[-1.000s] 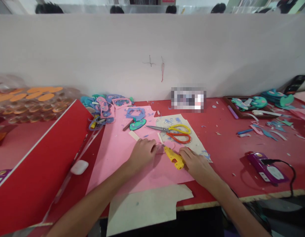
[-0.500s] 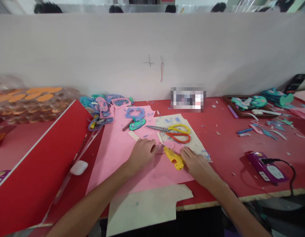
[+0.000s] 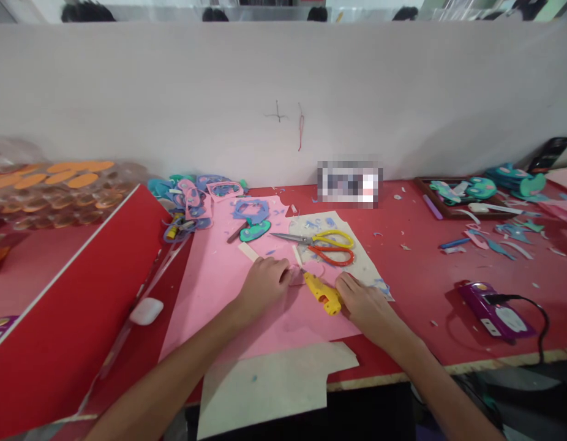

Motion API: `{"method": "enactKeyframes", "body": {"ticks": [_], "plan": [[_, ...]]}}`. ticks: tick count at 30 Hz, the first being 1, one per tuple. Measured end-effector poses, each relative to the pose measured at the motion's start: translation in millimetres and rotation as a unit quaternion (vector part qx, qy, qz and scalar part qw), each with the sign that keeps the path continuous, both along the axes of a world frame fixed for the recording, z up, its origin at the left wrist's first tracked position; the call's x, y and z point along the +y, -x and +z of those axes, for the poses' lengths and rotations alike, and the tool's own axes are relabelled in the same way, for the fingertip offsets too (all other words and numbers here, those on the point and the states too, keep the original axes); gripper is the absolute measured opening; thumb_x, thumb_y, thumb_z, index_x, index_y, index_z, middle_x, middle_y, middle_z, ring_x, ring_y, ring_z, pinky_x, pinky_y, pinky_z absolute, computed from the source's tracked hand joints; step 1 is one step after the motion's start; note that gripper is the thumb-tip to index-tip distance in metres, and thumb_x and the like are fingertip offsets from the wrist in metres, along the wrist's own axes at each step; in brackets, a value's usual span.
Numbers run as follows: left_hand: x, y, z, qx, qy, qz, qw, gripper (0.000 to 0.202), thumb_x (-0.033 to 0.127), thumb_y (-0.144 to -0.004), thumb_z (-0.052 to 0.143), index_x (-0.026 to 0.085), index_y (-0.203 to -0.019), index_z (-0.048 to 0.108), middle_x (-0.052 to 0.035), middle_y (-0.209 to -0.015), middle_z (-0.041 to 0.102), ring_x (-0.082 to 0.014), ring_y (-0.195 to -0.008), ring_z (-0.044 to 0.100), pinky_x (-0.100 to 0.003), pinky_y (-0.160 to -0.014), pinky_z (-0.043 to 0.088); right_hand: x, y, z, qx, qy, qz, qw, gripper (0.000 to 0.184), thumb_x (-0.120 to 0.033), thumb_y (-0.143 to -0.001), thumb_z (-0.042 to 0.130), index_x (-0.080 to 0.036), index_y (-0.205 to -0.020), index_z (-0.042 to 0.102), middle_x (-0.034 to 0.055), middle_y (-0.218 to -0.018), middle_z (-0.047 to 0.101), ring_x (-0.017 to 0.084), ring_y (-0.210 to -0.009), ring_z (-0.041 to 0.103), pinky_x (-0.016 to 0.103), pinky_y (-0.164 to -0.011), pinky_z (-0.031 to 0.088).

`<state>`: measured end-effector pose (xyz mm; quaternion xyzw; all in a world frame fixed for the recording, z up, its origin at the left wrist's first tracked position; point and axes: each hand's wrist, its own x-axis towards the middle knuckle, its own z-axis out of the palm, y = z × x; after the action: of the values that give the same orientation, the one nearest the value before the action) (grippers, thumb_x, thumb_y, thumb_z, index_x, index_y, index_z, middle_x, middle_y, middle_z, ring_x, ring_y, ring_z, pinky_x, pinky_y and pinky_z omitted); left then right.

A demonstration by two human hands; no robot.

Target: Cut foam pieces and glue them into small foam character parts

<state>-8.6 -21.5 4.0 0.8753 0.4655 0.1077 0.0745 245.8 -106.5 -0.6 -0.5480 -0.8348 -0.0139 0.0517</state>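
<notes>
My left hand rests on a large pink foam sheet, its fingers curled and pinching a small pink cut-out piece. My right hand grips a yellow glue gun, whose nozzle points up-left at that piece. Two pairs of scissors, one yellow-handled and one red-handled, lie just beyond on a cream sheet. A green foam shape and a blue cut-out sit farther back on the pink sheet.
A heap of pink, blue and teal foam pieces lies at the back left by a raised red board. A white earbud case sits left. A purple device with a black cable is right. A tray of foam shapes stands far right.
</notes>
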Motion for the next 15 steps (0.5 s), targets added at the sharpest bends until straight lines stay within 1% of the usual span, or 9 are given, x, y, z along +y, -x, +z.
{"method": "enactKeyframes", "body": {"ticks": [4,8,13,15], "plan": [[-0.1,0.2,-2.1,-0.003,-0.006,-0.007,1.000,0.028,0.026,-0.102,0.045,0.019,-0.078,0.059,-0.0052,-0.076,0.068,-0.0215,-0.074,0.059,-0.035,-0.071,0.033,0.6,-0.5,1.7,0.001,0.001,-0.002,1.000,0.021,-0.002,-0.086,0.053,-0.020,-0.095,0.050,0.0031,-0.091,0.061,0.017,-0.070,0.056,0.030,-0.053,0.020],[0.2,-0.2,-2.2,0.004,-0.007,-0.002,1.000,0.028,0.026,-0.102,0.045,0.019,-0.078,0.059,-0.0045,-0.075,0.067,-0.0213,-0.073,0.059,-0.036,-0.071,0.033,0.3,-0.3,2.3,0.015,0.004,0.005,1.000,0.020,-0.003,-0.087,0.054,-0.020,-0.097,0.051,0.0026,-0.090,0.061,0.018,-0.072,0.057,0.029,-0.054,0.022],[0.2,-0.1,-1.4,0.020,-0.010,-0.008,1.000,0.027,0.026,-0.101,0.044,0.020,-0.079,0.059,-0.0052,-0.078,0.068,-0.0220,-0.076,0.060,-0.037,-0.073,0.034,-0.5,1.7,5.8,0.018,0.004,0.017,1.000,0.029,-0.002,-0.087,0.051,-0.020,-0.109,0.052,0.0038,-0.101,0.062,0.018,-0.078,0.059,0.030,-0.054,0.024],[0.1,-0.1,-1.0,0.024,-0.012,-0.010,1.000,0.027,0.027,-0.101,0.044,0.019,-0.080,0.059,-0.0062,-0.080,0.069,-0.0224,-0.078,0.060,-0.037,-0.073,0.035,-0.4,2.1,6.2,0.014,0.004,0.018,1.000,0.031,-0.002,-0.086,0.051,-0.020,-0.112,0.052,0.0039,-0.103,0.062,0.018,-0.078,0.059,0.030,-0.054,0.024]]}}
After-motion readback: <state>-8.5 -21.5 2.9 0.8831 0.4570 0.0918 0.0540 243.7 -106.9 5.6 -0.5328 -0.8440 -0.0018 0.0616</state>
